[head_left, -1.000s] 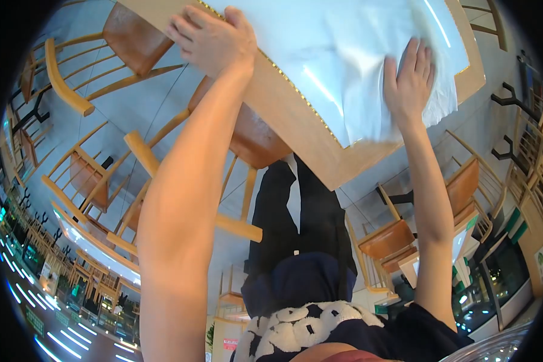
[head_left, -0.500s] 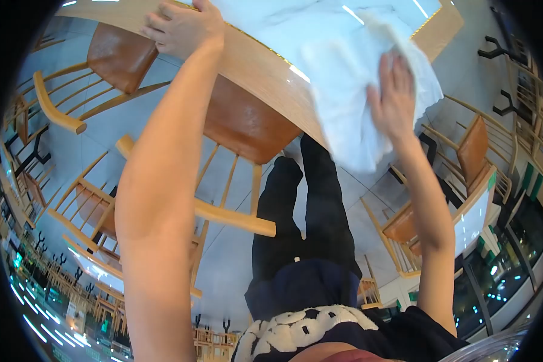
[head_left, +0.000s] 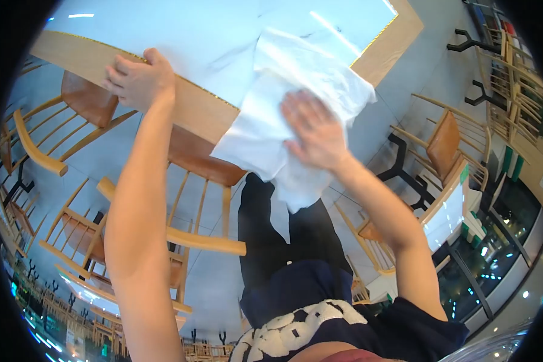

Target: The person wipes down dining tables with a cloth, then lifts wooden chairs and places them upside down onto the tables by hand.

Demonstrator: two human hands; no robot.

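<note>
Brown chairs (head_left: pixel 90 99) stand below the left hand (head_left: pixel 142 78), beside the bench (head_left: pixel 217 36). On my feed, the right hand (head_left: pixel 314 130) lies flat, fingers extended, on the white cloth (head_left: pixel 253 136) beneath it; left fingers curl at the bench's edge, whether gripping I can't tell.

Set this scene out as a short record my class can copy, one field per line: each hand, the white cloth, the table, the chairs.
Left hand: on the wooden border of the table, fingers curled; grip unclear
Right hand: palm down on the cloth, fingers extended
White cloth: creased, over the table's near corner, partly hanging past the edge
Table: pale marbled top, gold trim, wooden border
Chairs: wooden frames, brown seats; one by the near edge, another off to the right
Left hand position: left of the cloth, apart from it
</note>
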